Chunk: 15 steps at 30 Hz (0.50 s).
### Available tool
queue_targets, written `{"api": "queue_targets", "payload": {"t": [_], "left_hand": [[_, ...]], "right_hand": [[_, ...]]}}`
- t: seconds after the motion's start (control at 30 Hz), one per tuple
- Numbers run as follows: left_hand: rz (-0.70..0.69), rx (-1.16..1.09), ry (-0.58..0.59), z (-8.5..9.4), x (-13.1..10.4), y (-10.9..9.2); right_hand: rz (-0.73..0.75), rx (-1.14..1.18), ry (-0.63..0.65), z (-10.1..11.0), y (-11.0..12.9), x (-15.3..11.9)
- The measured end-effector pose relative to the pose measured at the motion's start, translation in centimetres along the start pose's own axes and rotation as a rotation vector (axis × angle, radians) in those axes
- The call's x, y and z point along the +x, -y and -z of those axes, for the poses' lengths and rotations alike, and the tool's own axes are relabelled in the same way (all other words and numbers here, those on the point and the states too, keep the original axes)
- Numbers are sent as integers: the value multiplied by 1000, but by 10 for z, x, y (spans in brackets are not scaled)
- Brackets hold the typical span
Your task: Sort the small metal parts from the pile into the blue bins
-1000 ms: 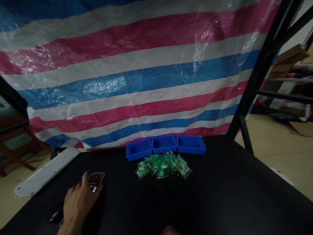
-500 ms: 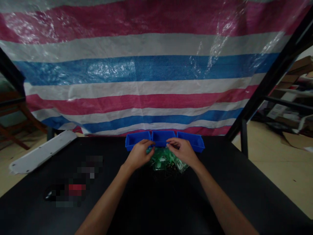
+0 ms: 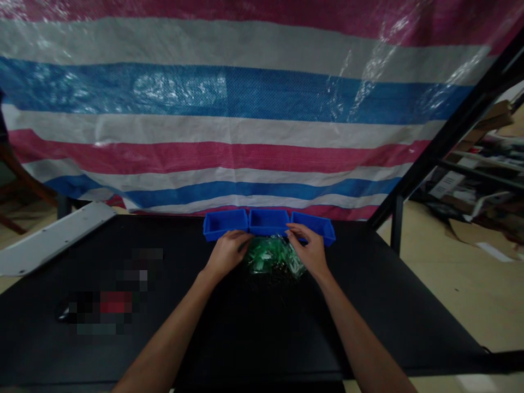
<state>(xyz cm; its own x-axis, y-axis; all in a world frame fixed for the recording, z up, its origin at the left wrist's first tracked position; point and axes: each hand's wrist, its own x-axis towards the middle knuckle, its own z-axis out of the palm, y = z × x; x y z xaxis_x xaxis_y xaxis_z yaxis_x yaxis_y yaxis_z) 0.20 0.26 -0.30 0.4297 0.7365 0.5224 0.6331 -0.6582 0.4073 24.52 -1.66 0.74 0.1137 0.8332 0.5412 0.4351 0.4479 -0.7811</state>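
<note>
My left hand is at the left edge of a heap of green plastic pieces, its fingers curved and the thumb a little apart. I see nothing held in it. On the other side, my right hand hovers by a clear bag of pale pieces, thumb and fingers apart, with fingertips in front of the bins. Small dark pieces, too fine to identify, lie at the heap's near side. Behind stand three blue bins: the left bin, the middle bin and the right bin.
All this rests on a black table. A long white panel lies at its far left corner, near a blurred-out red and black item. A striped sheet hangs behind, and a black frame post rises at right.
My view has shifted, showing more of the near table edge. Both hands have drawn slightly apart, the left one away from the heap, leaving more of the green pieces visible.
</note>
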Motion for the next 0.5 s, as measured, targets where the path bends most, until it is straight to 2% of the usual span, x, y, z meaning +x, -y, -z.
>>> {"api": "queue_targets", "payload": {"t": [0.07,0.13,0.2,0.3,0.5], "left_hand": [[100,-200,-131,-1,1,-3],[216,-430,-192,-2,2,-9],[296,-612,-178,-3,2,-16],[355,-769,-155,-7,2,-26],[390,-994,-83,-12,0,-32]], "right_hand": [[35,-3,48,-3,3,-2],[60,16,113,-7,6,-6],[58,49,177,-11,9,-9],[-10,151,230,-17,11,-13],[-181,359,243,-21,12,-13]]}}
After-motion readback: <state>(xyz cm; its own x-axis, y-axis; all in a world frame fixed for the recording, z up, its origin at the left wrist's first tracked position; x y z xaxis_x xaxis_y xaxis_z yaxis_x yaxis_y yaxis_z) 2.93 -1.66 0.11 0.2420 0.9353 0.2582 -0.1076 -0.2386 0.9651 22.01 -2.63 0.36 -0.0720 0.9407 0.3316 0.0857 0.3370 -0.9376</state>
